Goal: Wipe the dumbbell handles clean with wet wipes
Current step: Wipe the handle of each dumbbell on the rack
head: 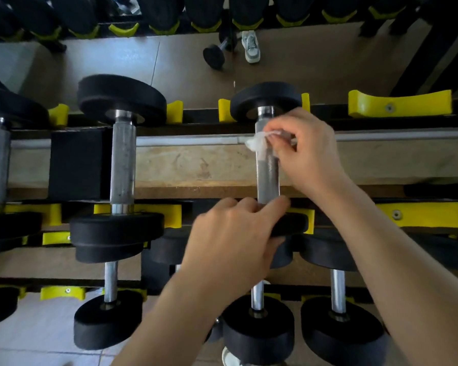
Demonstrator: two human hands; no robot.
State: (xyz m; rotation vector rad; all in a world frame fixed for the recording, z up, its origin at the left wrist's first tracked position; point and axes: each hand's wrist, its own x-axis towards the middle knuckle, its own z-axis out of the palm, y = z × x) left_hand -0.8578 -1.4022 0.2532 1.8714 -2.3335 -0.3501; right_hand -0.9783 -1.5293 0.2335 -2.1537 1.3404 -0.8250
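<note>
The right hand [306, 151] pinched a crumpled white wet wipe [257, 143] between its thumb and curled fingertips and held it against the far part of the handle [268, 175] of a dumbbell [265, 99], just short of the far head. The wipe looked thin and bunched, and it wrapped partly round the left side of the bar. The left hand [230, 241] gripped the dumbbell's near end, its fingers curled closely over the near head [292, 224] where the handle met it. The dumbbell lay on the upper tier of a black rack [76, 165], handle running away from the person, with both heads seated in yellow cradles [224, 109]. Its handle was a bright steel cylinder with fine knurling, and its heads were round, matte black discs. To the left lay a neighbouring dumbbell [122, 159] with a thicker, duller, speckled steel handle and larger black heads. To the right sat a curved, moulded yellow cradle [397, 104] with a bolt in its middle. On the tier below stood smaller dumbbells [258, 336] with thin, smooth chrome bars and thick black cylindrical heads.
</note>
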